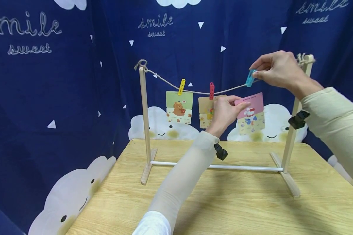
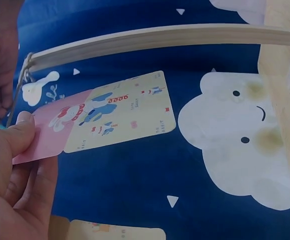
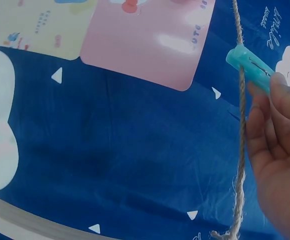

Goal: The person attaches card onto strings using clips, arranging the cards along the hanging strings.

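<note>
My left hand point(image 1: 226, 112) pinches a pink and yellow card point(image 1: 254, 117) by its left edge, thumb in front. The card hangs below the twine point(image 3: 242, 110), apart from it in the right wrist view. With thumb and fingertips my right hand point(image 1: 282, 70) grips a blue clothespin point(image 1: 250, 78), whose jaws sit at the twine. To the left, a red clothespin point(image 1: 211, 90) holds a tan and yellow card point(image 1: 204, 111), partly hidden behind my left hand. Farther left a yellow clothespin point(image 1: 181, 86) holds a green and cream bear card point(image 1: 179, 106).
The twine runs between two wooden posts, the left post point(image 1: 145, 114) and the right post point(image 1: 291, 140). A white rod point(image 1: 241, 167) joins their feet above the wooden table point(image 1: 223, 202). Behind hangs a dark blue curtain point(image 1: 111, 81) with clouds and triangles.
</note>
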A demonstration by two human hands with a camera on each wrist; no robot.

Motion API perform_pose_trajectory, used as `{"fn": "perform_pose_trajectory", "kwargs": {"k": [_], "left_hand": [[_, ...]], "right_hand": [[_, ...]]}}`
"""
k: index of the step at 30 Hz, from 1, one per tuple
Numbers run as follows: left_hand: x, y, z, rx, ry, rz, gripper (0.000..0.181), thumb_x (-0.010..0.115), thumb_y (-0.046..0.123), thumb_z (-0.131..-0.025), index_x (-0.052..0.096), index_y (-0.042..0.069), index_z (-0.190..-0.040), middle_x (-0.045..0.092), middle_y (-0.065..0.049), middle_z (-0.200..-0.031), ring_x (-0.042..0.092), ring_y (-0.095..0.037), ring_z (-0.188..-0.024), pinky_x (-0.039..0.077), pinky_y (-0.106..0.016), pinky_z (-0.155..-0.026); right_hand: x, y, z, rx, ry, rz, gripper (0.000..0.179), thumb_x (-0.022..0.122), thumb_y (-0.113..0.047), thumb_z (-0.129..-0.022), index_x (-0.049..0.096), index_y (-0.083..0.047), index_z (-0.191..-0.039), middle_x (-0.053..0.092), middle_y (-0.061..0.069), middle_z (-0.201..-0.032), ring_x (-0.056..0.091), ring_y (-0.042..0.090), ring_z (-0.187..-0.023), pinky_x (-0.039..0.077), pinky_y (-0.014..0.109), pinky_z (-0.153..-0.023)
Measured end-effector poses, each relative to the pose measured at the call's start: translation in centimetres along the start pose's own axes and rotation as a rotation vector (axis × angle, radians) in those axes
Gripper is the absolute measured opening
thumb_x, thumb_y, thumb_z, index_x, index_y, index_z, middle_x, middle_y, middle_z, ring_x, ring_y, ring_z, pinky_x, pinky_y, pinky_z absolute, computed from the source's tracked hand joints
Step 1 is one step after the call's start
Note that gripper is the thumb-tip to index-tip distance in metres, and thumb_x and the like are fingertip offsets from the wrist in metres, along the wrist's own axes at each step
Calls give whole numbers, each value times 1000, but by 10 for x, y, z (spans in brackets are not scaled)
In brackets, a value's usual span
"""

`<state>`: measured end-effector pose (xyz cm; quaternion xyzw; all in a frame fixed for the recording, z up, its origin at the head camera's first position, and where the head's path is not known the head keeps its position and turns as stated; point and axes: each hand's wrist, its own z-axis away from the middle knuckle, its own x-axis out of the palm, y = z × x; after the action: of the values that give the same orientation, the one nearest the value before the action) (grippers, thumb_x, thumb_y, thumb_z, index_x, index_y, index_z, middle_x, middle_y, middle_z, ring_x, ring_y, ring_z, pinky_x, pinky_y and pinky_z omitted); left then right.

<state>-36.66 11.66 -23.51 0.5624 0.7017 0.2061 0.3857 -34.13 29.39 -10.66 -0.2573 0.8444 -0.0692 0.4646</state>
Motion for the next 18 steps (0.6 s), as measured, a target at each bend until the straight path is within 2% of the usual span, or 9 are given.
{"fn": "perform_pose_trajectory", "kwargs": {"k": [4,13,18], "left_hand": [[-1,0,-3,-17,-4,19,21,84,36,-87,82,18,-97,69,12,-72,57,-3,-64,38,-19,-47],[-2,2,-7,-14,-1,51,20,84,34,-87,82,17,-97,70,11,-76,59,-2,-65,41,-18,-49],[-2,2,-9,5,10,50,21,84,35,-87,82,17,-99,70,11,-78,59,-2,-64,41,-18,-49]], "right_hand": [[2,1,1,-4,-27,1,29,69,-24,-100,73,-4,-121,76,19,-104,62,31,-97,44,37,-79],[3,2,3,-33,-58,32,25,70,-20,-100,74,-6,-120,76,18,-105,65,31,-96,45,30,-73],[4,3,5,-50,-65,38,24,70,-18,-99,75,-6,-119,77,16,-104,67,28,-93,45,19,-69]]}}
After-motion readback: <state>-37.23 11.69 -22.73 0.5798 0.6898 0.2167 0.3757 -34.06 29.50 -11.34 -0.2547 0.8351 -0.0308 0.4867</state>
